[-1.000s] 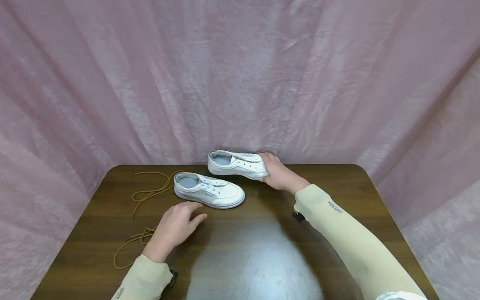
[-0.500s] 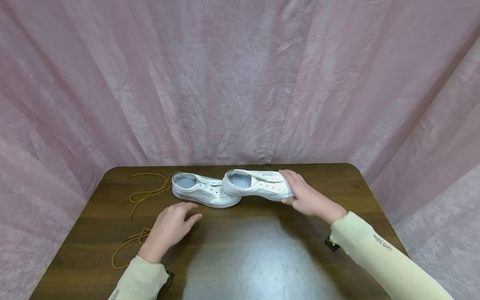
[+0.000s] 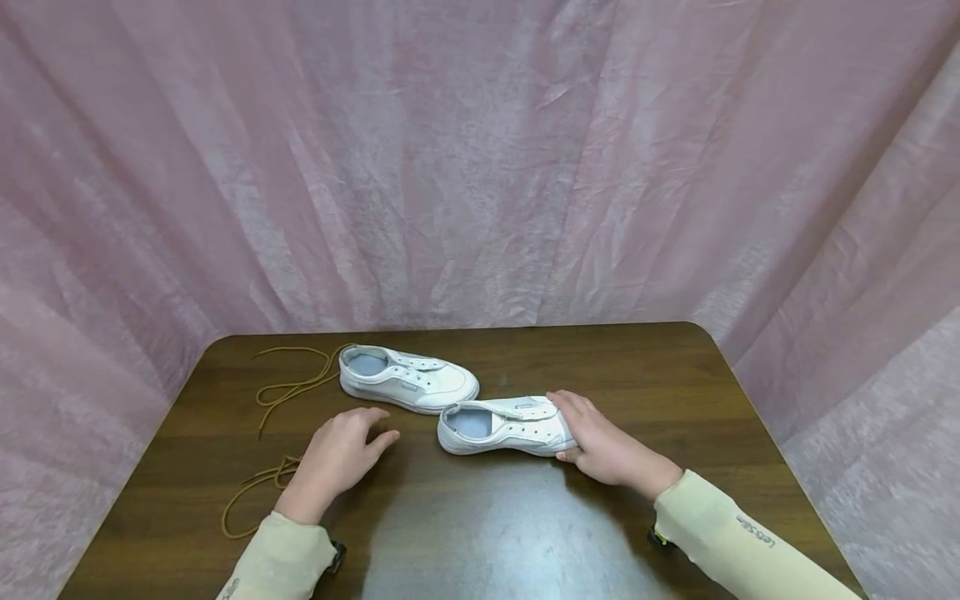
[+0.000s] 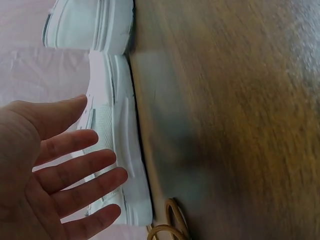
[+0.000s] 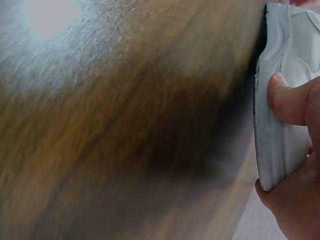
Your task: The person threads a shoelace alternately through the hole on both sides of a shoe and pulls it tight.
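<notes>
Near white shoe is gripped at toe by right hand; left hand is held fingers spread, near far white shoe on desk.

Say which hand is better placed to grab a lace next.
Likely the left hand: it holds nothing and is nearer the laces; the right hand grips the front shoe by its toe.
</notes>
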Demonstrator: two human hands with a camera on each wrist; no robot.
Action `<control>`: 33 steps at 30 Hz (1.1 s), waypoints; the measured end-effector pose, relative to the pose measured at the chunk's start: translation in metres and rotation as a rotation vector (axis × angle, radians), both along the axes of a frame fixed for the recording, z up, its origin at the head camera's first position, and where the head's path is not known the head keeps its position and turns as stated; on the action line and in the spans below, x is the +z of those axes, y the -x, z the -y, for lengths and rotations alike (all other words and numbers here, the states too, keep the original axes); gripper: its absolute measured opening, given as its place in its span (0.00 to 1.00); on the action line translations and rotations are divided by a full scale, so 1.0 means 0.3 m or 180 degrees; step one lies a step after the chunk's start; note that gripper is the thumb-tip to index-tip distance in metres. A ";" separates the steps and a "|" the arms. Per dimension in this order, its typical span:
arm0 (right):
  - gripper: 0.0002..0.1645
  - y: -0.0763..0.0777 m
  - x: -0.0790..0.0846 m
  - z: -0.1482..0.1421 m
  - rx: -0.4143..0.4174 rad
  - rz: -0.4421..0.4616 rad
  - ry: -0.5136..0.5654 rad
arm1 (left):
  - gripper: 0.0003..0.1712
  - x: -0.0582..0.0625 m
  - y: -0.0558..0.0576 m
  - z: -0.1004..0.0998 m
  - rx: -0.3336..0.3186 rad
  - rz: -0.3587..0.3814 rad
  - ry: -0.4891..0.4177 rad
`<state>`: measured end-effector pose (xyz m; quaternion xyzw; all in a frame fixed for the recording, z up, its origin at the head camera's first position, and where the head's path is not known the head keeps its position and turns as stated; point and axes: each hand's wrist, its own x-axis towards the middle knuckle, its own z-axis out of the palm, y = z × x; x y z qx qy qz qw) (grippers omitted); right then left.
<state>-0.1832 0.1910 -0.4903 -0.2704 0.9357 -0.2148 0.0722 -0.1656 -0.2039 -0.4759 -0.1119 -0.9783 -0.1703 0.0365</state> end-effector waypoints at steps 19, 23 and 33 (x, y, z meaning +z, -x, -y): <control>0.51 0.101 -0.009 0.029 -0.0013 0.0130 -0.0052 | 0.22 -0.005 -0.006 -0.009 -0.0022 0.0017 0.0034; 0.52 0.113 0.000 0.030 -0.0015 0.0263 -0.0032 | 0.22 -0.007 -0.003 -0.014 -0.0037 0.0023 0.0036; 0.57 0.152 0.003 0.028 -0.0039 0.0378 0.0037 | 0.22 -0.019 -0.005 -0.024 -0.0053 -0.0001 0.0061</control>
